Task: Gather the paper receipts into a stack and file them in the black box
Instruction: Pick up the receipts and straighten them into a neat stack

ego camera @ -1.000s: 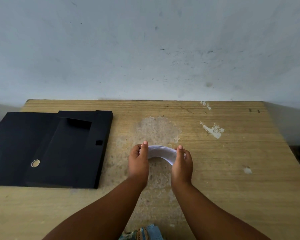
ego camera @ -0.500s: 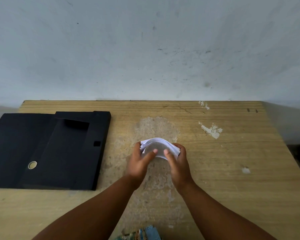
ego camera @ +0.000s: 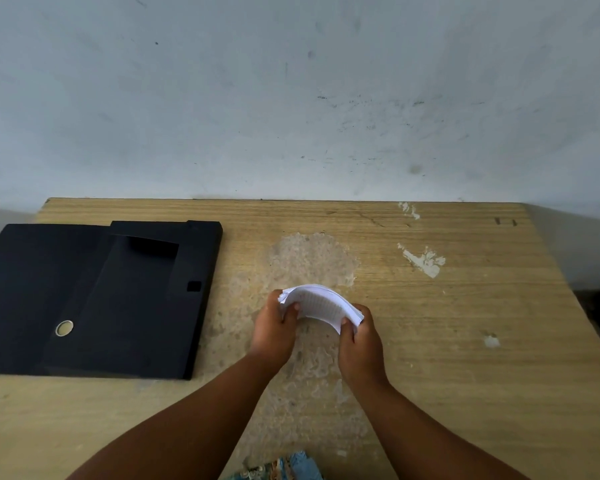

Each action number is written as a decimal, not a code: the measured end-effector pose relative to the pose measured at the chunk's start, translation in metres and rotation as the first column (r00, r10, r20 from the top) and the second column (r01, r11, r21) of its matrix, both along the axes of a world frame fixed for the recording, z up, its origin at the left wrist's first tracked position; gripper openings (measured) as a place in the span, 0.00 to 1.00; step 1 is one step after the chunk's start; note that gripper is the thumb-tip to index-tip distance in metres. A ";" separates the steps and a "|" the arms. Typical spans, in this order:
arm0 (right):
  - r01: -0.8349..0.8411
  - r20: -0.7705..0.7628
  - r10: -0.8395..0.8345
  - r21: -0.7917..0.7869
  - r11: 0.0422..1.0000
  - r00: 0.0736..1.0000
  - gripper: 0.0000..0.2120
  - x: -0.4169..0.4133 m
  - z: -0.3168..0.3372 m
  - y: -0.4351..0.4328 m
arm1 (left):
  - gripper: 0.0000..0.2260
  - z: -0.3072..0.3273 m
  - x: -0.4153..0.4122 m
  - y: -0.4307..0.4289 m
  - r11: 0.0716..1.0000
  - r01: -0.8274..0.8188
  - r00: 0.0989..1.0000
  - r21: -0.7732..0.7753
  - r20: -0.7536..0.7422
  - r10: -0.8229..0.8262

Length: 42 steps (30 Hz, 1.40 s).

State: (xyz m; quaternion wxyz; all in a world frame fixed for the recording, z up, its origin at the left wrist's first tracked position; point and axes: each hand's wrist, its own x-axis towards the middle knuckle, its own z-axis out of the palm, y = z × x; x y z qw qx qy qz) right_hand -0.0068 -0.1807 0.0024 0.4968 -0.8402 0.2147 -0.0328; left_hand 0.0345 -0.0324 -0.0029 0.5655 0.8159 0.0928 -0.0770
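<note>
A white stack of paper receipts [ego camera: 317, 301] is bowed upward in an arch over the middle of the wooden table [ego camera: 465, 341]. My left hand [ego camera: 274, 332] grips its left end and my right hand [ego camera: 361, 341] grips its right end, thumbs on the near face. Printed lines show faintly on the facing sheet. The black box [ego camera: 118, 299] lies open and flat at the table's left, its flap spread out to the left, a round metal-rimmed hole [ego camera: 64, 328] near its front. The box is about a hand's width left of my left hand.
A pale wall [ego camera: 291, 98] rises right behind the table's far edge. The tabletop has a worn grey patch [ego camera: 309, 258] beneath and beyond my hands, and white paint chips [ego camera: 425, 261] at the right. A bit of patterned cloth [ego camera: 281, 467] shows at the bottom edge.
The stack first arched wide between my hands, then was squeezed short with my fingers over it; now it is spread again in an arch tilted toward me, held at both ends.
</note>
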 end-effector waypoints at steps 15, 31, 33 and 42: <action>0.359 -0.341 -0.115 0.906 0.226 0.933 0.15 0.007 0.017 0.002 | 0.09 0.036 0.014 -0.003 0.802 -0.199 0.977 -0.564 -0.179 0.116; 0.028 0.092 -0.046 0.186 0.982 0.995 0.05 0.023 0.038 -0.009 | 0.05 0.040 0.004 -0.007 0.998 -0.021 0.994 0.055 0.108 0.015; 0.082 0.106 -0.105 0.195 0.977 0.989 0.06 0.016 0.034 0.001 | 0.05 0.037 -0.002 -0.012 0.997 -0.028 0.994 0.067 0.109 0.021; 0.238 0.042 -0.290 0.465 0.853 0.956 0.20 0.013 0.042 0.026 | 0.18 0.045 -0.019 -0.027 0.919 -0.046 0.995 -0.391 0.065 0.078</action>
